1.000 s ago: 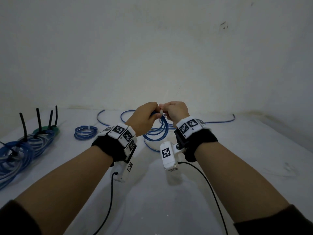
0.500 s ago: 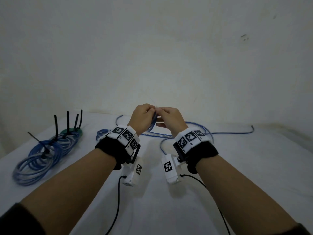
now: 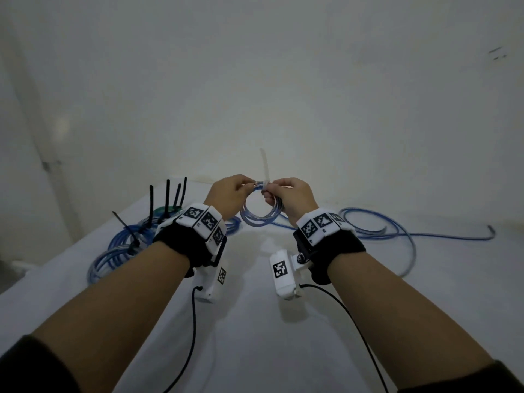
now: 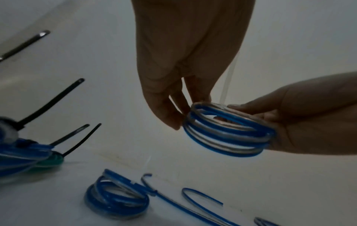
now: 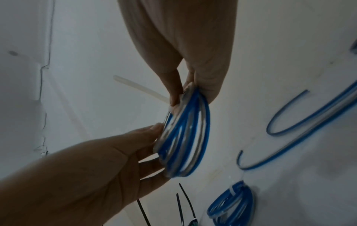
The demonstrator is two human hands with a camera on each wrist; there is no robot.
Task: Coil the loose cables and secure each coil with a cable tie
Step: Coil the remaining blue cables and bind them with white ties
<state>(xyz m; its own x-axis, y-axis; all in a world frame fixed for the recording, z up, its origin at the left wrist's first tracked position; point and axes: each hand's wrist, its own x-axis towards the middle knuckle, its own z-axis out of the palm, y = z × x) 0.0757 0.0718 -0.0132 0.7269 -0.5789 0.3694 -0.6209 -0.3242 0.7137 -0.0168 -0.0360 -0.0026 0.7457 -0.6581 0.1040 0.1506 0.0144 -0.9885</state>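
A small coil of blue and white cable [image 3: 258,220] hangs in the air between both hands, above the white table [image 3: 255,321]. My left hand [image 3: 249,188] grips the coil's left side between thumb and fingers [image 4: 170,120]. My right hand [image 3: 268,194] pinches the white cable tie [image 3: 265,168] where it wraps the top of the coil, and the tie's tail stands free, pointing up. In the right wrist view the coil [image 5: 185,137] is edge-on, with the tie's tail [image 5: 139,87] sticking out to the left. The tie's head is hidden by the fingers.
Larger blue coils with upright black ties [image 3: 124,245] lie at the table's left edge. A small tied coil [image 4: 115,201] lies on the table below the hands. Loose blue cable [image 3: 397,231] loops across the right side. A white wall stands close behind.
Both hands have risen with the coil, which now hangs as an open ring. The white tie's tail now stands up above the hands. The head view has swung to the right.
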